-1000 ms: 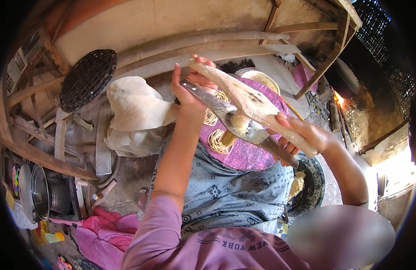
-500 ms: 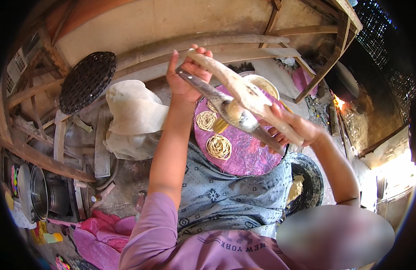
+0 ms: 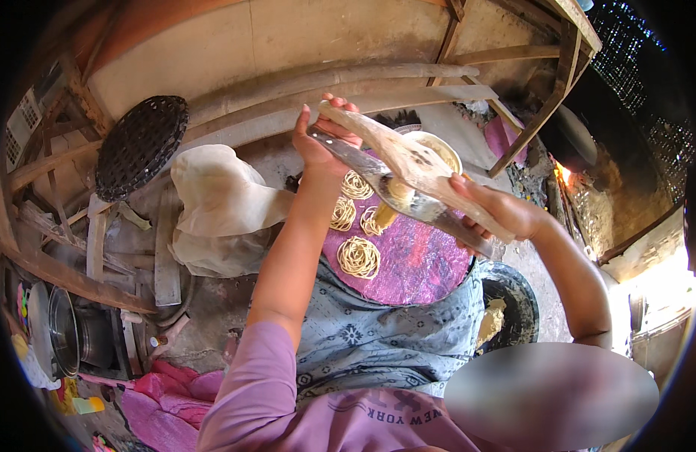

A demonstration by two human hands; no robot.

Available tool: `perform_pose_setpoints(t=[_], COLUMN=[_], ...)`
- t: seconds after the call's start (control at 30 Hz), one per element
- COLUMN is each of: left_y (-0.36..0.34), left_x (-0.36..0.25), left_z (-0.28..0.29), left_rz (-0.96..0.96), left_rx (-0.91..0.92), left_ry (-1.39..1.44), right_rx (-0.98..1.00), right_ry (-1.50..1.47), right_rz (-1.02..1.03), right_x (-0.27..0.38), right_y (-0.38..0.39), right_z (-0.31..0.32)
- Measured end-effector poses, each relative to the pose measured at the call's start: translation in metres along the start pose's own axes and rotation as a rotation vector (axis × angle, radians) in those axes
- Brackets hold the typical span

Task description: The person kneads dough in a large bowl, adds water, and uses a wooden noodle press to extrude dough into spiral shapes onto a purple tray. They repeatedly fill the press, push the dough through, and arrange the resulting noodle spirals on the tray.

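Both hands grip a wooden two-handled dough press (image 3: pixel 408 157) above a round purple board (image 3: pixel 431 264). My left hand (image 3: pixel 327 143) is closed around the far-left ends of its two bars. Around the near-right ends wraps my right hand (image 3: pixel 506 212). A pale plug shows between the bars. From the press's underside a bundle of yellowish dough strands (image 3: pixel 384 218) hangs down, meeting a small coil beneath it. Several coiled dough nests lie on the board's left side, the nearest one (image 3: pixel 358 258) whole and round. The press partly covers the board.
Behind the board stands a pale bowl (image 3: pixel 437 147). A dark basin with dough (image 3: pixel 493 320) sits at right by my lap. Cloudy plastic sheeting (image 3: pixel 216 188) and a black woven tray (image 3: pixel 141 147) are at left. Fire (image 3: pixel 563 175) burns at far right.
The press has shifted slightly toward me and right over the board. A small coil now shows under the strands, and more of the far nests is visible.
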State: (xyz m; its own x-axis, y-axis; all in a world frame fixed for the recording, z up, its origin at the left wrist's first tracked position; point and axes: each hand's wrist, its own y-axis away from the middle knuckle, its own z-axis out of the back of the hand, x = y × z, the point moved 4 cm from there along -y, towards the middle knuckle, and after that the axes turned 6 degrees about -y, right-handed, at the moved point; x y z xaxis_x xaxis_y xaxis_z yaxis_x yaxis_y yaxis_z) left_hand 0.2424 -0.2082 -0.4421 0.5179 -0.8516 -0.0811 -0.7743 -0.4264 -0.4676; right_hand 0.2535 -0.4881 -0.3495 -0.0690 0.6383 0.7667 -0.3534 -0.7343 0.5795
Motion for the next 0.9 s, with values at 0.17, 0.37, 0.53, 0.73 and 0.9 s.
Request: perform_pose_setpoints(t=[0.17,0.37,0.53,0.73,0.9], left_y=[-0.010,-0.003,0.009,-0.012,-0.036], left_x=[0.010,-0.012,0.016,0.011,0.002], left_z=[0.001,-0.001,0.027,0.035,0.018], left_rz=[-0.045,0.050,0.032,0.105,0.098], left_rx=[-0.034,0.031,-0.033,-0.091,0.040], left_ry=[-0.002,-0.031,0.006,-0.088,-0.086], right_rx=[-0.150,-0.135,-0.121,-0.101,0.027], right_ry=[0.089,-0.028,-0.031,-0.017,-0.182], right_rz=[0.080,0.084,-0.033,0.090,0.131], right_x=[0.006,-0.013,-0.030,-0.040,-0.034], right_y=[-0.004,-0.014,-0.010,-0.045,-0.044], right_z=[0.014,0.000,0.012,0.008,0.020])
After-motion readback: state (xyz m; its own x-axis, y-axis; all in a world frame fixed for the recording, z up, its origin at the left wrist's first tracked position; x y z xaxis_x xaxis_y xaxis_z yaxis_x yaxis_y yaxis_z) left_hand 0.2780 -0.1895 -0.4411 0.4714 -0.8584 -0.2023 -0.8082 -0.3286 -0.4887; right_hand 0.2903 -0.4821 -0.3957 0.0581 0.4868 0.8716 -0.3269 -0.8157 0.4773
